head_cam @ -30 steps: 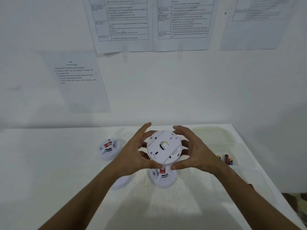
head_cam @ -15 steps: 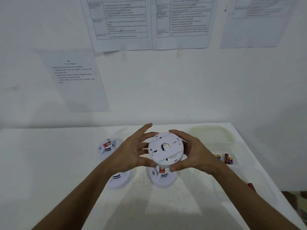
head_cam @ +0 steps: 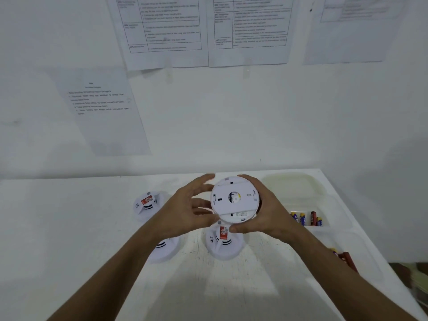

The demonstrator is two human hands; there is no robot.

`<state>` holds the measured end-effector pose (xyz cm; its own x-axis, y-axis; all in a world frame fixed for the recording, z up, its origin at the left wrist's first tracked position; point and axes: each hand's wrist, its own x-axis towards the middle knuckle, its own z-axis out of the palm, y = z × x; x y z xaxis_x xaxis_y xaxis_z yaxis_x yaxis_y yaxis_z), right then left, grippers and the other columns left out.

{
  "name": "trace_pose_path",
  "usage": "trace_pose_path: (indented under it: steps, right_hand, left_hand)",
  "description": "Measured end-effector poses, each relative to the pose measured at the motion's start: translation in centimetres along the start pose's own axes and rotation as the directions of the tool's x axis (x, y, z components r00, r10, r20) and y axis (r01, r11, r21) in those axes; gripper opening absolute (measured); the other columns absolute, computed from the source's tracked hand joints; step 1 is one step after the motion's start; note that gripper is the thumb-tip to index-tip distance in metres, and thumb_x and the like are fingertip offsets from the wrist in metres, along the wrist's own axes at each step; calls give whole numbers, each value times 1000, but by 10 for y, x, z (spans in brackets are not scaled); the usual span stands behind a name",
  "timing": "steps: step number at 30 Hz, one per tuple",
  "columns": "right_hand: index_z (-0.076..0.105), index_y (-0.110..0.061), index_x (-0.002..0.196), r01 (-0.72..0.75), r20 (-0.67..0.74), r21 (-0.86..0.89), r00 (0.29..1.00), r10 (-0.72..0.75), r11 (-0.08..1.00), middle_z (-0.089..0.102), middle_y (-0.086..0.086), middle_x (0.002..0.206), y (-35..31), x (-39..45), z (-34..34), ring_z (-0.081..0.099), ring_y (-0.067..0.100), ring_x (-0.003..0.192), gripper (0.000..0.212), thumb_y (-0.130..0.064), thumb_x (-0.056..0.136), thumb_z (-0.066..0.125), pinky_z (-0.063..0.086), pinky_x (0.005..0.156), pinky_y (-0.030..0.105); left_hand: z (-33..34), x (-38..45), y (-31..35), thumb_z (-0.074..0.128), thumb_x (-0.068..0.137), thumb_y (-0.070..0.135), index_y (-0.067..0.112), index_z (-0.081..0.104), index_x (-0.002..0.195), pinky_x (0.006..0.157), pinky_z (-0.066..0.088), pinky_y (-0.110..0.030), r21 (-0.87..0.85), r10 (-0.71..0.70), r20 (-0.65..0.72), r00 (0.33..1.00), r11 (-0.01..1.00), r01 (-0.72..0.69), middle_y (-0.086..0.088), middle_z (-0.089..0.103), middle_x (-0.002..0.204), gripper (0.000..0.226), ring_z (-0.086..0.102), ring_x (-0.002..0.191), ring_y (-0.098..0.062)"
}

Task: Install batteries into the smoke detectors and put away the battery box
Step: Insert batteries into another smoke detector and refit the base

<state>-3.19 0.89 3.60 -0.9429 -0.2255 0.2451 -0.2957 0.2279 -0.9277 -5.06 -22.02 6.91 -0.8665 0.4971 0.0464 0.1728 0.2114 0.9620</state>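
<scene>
Smoke detector (head_cam: 234,200) raised over the worktop (head_cam: 69,228), back facing up — right hand (head_cam: 266,209) curls around its rim. Left hand (head_cam: 185,209) touches its edge, fingers seemingly loose — blurred.

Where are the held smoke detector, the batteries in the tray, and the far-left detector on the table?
held smoke detector (head_cam: 234,198): head view, centre of its back plate.
batteries (head_cam: 306,218): head view, middle of the row standing in the tray compartment.
far-left detector (head_cam: 147,203): head view, top face by the red label.
</scene>
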Motion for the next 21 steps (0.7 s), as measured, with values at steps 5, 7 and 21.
trace_pose_path:
  steps: [5, 7, 21]
  right_hand:
    - [44, -15, 137, 13, 29, 19, 999, -13, 1000, 57, -3, 131, 3, -1, 5, 55, 8, 122, 101, 10, 51, 92, 49, 93, 19]
    - [40, -18, 140, -11, 83, 23, 996, 9, 1000, 56, -3, 134, 3, -2, 1, 53, 13, 126, 105, 8, 53, 92, 50, 96, 26]
    - [44, -17, 137, 28, 79, -87, 997, -21, 996, 53, -11, 129, 2, -5, 5, 54, 13, 122, 94, -8, 55, 91, 49, 94, 21]
  left_hand:
    - [8, -2, 3, 88, 66, 12, 30, 50, 134, 74, 60, -32, 127, 10, 7, 1000, 992, -11, 11, 60, 125, 80, 69, 92, -17]
    - [4, -3, 5, 88, 67, 14, 29, 52, 135, 74, 60, -32, 156, 6, 34, 999, 988, -11, 11, 63, 122, 79, 69, 91, -17]
    - [9, -2, 7, 88, 64, 15, 26, 60, 113, 70, 60, -37, 226, 11, -64, 998, 974, 4, 14, 66, 111, 57, 72, 75, -16]
